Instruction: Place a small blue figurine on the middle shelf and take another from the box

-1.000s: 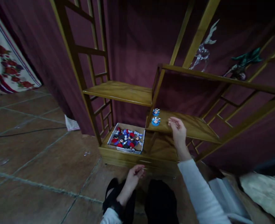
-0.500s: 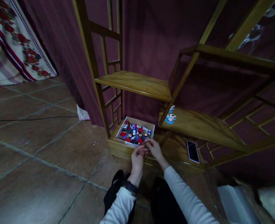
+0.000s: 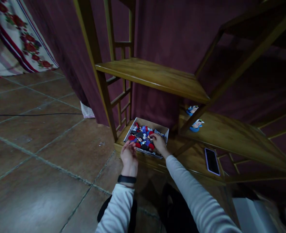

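Observation:
A shallow white cardboard box (image 3: 162, 127) sits on the low wooden shelf. Inside lies a jumble of small cartoon figurines (image 3: 143, 137) in red, blue, black and white. My right hand (image 3: 159, 144) reaches over the box's right side, its fingers bent together among the figurines; whatever is between the fingertips is too small to make out. By the box's front left edge is my left hand (image 3: 129, 157), palm turned up, fingers loosely curled and apart, with nothing visible in it. A dark band circles the left wrist.
Two blue-based figurines stand on the right shelf, the nearer figurine (image 3: 196, 125) beside a slanting post. A phone (image 3: 212, 161) lies on the lower shelf. An upper wooden shelf (image 3: 152, 76) overhangs the box. A black cable (image 3: 36, 114) crosses the tiled floor.
My hands, earlier close together at the box's front right corner, have parted. The left moved left along the front edge; the right moved in over the figurines. The view has shifted closer to the shelf.

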The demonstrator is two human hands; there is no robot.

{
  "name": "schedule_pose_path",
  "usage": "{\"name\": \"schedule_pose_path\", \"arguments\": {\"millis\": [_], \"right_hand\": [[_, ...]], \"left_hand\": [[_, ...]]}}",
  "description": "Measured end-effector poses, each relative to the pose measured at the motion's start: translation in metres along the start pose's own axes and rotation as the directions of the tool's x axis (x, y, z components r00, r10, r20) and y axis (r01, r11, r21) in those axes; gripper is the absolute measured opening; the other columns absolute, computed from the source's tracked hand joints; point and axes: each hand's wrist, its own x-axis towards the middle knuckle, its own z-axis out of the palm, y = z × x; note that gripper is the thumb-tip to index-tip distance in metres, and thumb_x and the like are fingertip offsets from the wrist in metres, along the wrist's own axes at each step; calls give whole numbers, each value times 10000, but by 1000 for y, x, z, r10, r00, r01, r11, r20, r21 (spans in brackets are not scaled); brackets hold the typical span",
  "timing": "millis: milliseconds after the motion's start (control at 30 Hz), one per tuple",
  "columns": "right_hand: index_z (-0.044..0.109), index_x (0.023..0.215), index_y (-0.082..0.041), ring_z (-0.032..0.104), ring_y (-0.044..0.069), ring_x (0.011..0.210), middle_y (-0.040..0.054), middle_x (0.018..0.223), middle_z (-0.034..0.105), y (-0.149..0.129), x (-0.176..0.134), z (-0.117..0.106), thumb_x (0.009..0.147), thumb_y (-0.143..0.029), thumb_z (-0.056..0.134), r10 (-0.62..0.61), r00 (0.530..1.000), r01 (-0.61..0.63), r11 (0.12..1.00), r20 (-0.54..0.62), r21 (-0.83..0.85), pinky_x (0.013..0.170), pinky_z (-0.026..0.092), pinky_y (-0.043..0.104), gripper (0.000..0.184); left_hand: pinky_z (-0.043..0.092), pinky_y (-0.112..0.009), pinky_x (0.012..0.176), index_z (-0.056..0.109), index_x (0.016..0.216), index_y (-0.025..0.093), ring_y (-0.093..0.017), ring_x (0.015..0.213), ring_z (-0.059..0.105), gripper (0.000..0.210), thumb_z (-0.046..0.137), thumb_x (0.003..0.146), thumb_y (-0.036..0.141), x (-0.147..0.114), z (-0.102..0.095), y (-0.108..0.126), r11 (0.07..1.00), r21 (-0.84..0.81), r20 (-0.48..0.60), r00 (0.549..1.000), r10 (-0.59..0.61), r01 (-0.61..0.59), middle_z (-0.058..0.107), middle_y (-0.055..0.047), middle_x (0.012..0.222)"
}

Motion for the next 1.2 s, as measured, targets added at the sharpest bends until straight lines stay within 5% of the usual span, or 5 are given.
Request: {"name": "schedule_pose_path", "arguments": {"millis": [133, 433, 767, 967, 1200], "right_hand": [[621, 1009, -228, 478, 175, 1042, 38, 1062, 615, -10, 25, 3, 807, -126, 412, -52, 996, 66, 973, 69, -221, 930, 328, 293, 307], [448, 1244, -211, 388, 224, 1157, 74, 1251, 509, -9, 65, 24, 827, -218, 403, 106, 978, 4, 855, 181, -519, 968, 236, 357, 419], [654, 995, -144, 504, 260, 1074, 163, 1065, 626, -16, 76, 1, 827, -257, 375, 317, 887, -24, 758, 336, -652, 899, 249, 366, 345], [590, 1091, -200, 505, 223, 1076, 112, 1128, 598, -15, 82, 13, 840, -184, 381, 256, 909, 6, 783, 330, -622, 948, 202, 369, 327], [610, 1022, -168, 445, 284, 1114, 157, 1169, 544, -13, 90, 41, 817, -108, 362, 241, 942, -29, 752, 233, -659, 950, 172, 477, 327]], "left_hand": [[420, -130, 452, 532, 879, 120, -55, 525, 558, 220, 478, 709, -9, 6, 3, 12, 999, -32, 47, 999, -9, 11, 597, -21, 695], [426, -113, 451, 541, 944, 122, -46, 533, 558, 271, 465, 723, -15, 7, 11, 11, 996, -17, 51, 995, -89, 90, 598, -22, 710], [436, -118, 471, 556, 916, 127, -42, 535, 559, 241, 459, 738, -4, 3, 15, 12, 986, -7, 50, 985, -166, 167, 605, -22, 719], [435, -121, 467, 563, 911, 124, -45, 537, 568, 225, 466, 744, 9, 0, 18, 8, 976, 20, 65, 974, -218, 218, 613, -29, 729], [440, -130, 470, 571, 907, 136, -50, 523, 576, 223, 474, 743, 19, 8, 16, 9, 973, 31, 69, 971, -231, 229, 627, -34, 727]]}}
